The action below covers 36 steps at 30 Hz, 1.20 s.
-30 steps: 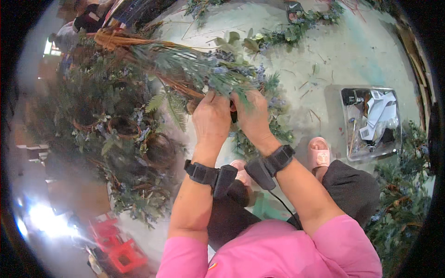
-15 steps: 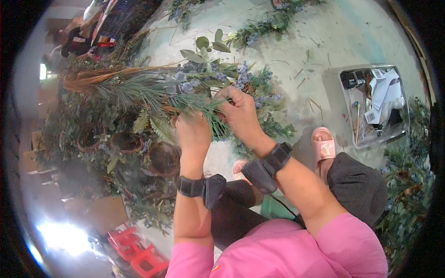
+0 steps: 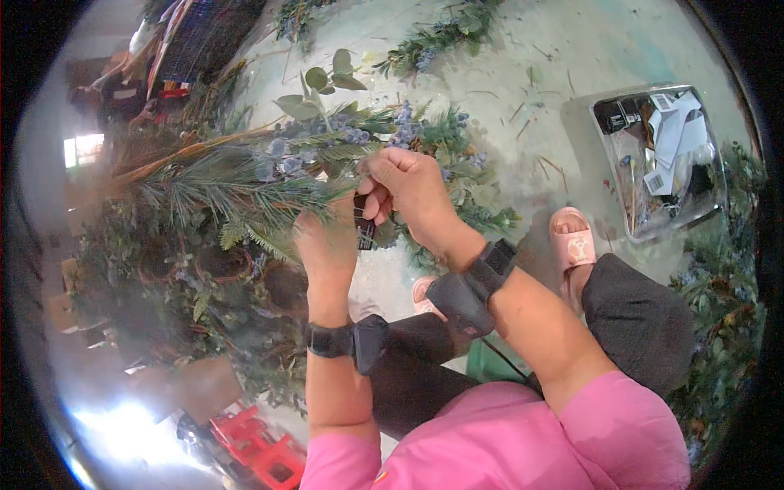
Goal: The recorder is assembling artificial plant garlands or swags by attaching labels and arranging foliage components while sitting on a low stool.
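Note:
A wreath (image 3: 261, 189) of brown twigs, long pine needles, ferns, round leaves and blue berries is raised in front of me, seen nearly edge-on. My left hand (image 3: 328, 237) is closed on its near lower edge, with needles covering the fingertips. My right hand (image 3: 408, 184) is at the wreath's right part, thumb and forefinger pinched together among the greenery. What they pinch is too small to make out. Between my two hands hangs a small black tag (image 3: 365, 233), close against the curled fingers of my right hand.
On the floor at right stands a clear plastic tray (image 3: 635, 233) with white paper tags and black cards. Many wreaths (image 3: 204, 278) are piled at left. Another wreath (image 3: 433, 49) lies ahead, and more greenery (image 3: 723, 327) at right. A red plastic stool (image 3: 257, 447) is lower left.
The wreath has shifted left and turned slightly. The black tag now shows between my hands. My right hand's fingers have curled in; the left hand has moved slightly left.

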Each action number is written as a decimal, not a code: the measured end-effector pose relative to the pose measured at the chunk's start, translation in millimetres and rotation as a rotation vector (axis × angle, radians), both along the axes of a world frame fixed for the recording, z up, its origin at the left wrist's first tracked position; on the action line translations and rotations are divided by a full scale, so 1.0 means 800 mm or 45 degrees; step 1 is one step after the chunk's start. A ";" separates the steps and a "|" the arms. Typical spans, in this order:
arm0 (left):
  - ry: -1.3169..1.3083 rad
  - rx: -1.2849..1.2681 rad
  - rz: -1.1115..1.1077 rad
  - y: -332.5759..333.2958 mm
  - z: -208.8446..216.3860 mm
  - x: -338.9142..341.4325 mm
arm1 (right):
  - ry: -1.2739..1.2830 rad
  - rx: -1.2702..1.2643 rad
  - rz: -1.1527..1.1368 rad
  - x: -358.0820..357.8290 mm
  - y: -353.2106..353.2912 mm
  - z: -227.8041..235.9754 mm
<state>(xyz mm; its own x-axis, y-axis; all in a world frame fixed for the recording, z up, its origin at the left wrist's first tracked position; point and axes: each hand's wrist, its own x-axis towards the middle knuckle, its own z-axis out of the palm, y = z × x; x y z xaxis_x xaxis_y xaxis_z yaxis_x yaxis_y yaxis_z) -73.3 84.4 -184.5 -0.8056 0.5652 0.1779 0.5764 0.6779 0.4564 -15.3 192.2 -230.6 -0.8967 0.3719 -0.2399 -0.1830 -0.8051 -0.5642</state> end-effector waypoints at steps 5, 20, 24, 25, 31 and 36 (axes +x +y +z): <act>-0.163 0.097 0.006 0.010 0.011 0.010 | -0.008 0.002 0.106 0.006 0.007 0.003; -0.070 -0.050 0.057 0.012 0.003 0.003 | 0.059 0.185 0.041 0.005 0.002 -0.009; 0.100 -0.087 -0.095 0.006 -0.002 0.000 | 0.044 0.246 0.029 0.005 0.000 -0.008; 0.102 -0.085 -0.098 0.008 -0.001 0.002 | 0.035 0.246 0.025 0.005 0.001 -0.008; 0.137 -0.109 -0.147 0.016 0.007 0.010 | 0.013 0.235 0.016 0.004 -0.001 -0.009; 0.064 -0.138 -0.095 0.016 0.009 0.010 | 0.023 0.263 -0.008 0.004 -0.002 -0.009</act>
<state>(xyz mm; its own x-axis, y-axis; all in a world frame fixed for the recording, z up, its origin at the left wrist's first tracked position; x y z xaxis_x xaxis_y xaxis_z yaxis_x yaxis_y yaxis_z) -65.6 96.9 -177.1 -0.7519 0.6416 0.1518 0.6477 0.6758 0.3518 -12.3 190.4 -237.9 -0.8977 0.4172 -0.1418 -0.1992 -0.6713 -0.7140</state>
